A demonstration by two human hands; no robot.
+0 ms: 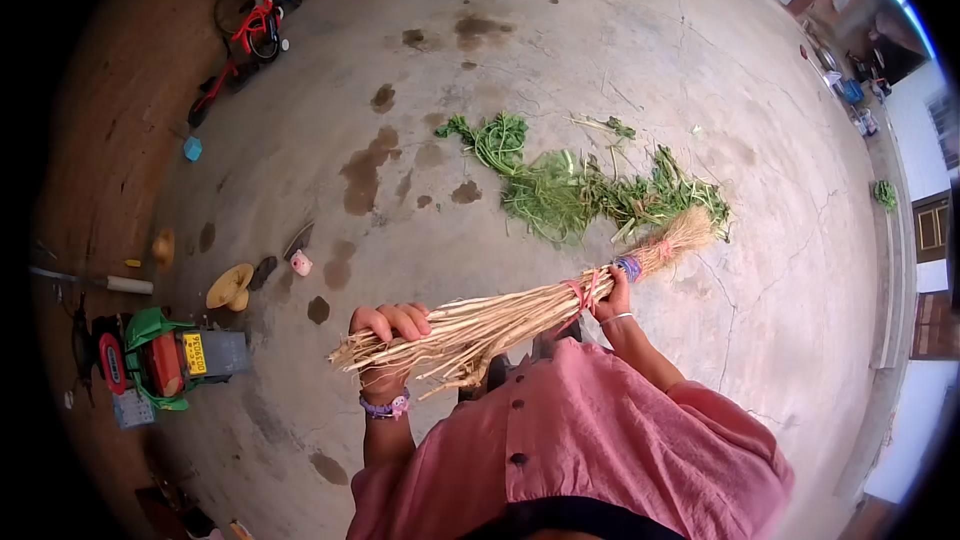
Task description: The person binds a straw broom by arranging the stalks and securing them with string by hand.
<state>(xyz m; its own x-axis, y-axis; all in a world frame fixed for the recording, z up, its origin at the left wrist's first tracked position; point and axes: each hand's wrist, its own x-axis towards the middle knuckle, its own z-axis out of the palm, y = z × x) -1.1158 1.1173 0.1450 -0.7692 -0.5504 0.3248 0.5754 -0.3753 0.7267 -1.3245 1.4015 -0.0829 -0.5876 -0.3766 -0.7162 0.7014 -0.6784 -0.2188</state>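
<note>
Broom [505, 316]: slants across in front of the pink shirt [600, 410], above the floor [450, 275].
Left hand [388, 328]: its grip wraps the stalk ends; I can't see the palm beneath.
Right hand [617, 298]: its grip closes round the stalks near the brush [682, 238]; most fingers are hidden from me.
Greens [500, 145]: on the floor, partly covered by the brush; I can't tell whether they touch.
Vehicle [165, 365]: its far end fades into shadow.
</note>
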